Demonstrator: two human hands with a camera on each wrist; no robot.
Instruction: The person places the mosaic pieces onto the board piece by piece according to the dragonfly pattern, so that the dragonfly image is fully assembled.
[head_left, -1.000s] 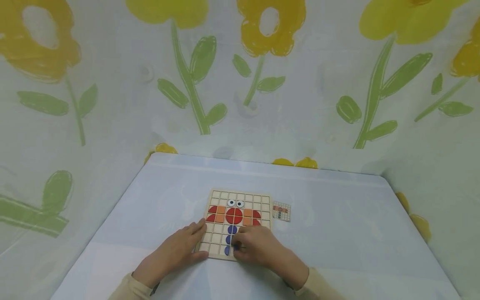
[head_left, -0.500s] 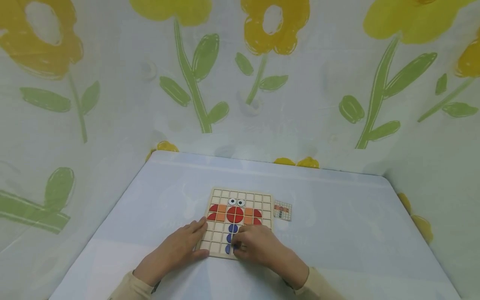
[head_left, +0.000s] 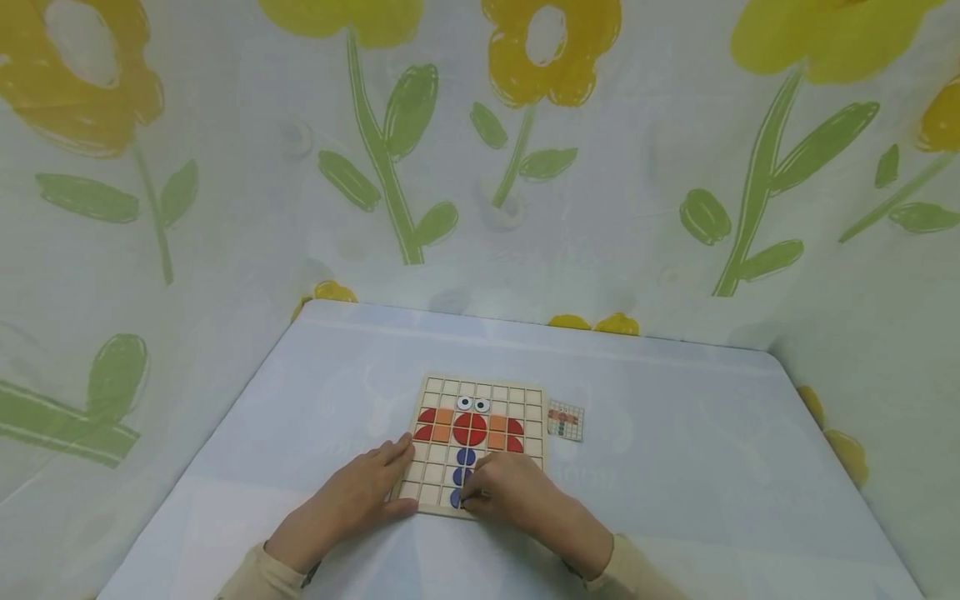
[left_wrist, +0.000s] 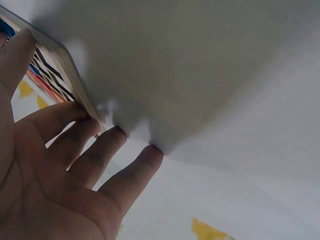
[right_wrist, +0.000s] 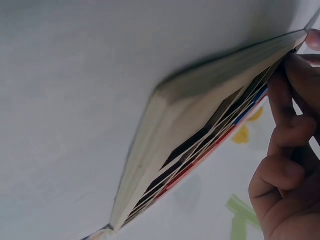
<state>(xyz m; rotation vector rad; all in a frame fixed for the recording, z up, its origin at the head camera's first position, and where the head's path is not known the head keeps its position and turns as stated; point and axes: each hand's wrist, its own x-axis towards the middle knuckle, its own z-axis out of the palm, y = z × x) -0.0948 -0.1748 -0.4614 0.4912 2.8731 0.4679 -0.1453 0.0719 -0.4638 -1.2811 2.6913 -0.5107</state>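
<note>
A wooden grid board lies on the table, holding red, orange and blue tiles and two eye tiles. My left hand rests along its left edge with fairly straight fingers; in the left wrist view the fingertips touch the table and board edge, and the thumb is by the near corner. The right hand is over the board's near right part. Its thumb and forefinger pinch a small blue tile at the bottom row, mostly hidden by the fingertips. Blue semicircle tiles form a column beside them.
A small picture card with a similar pattern lies just right of the board. The pale table meets a flower-printed cloth at the back and sides.
My right fingertips have shifted slightly left and toward me over the bottom row, showing more blue in the row above. The left hand stays on the board's edge.
</note>
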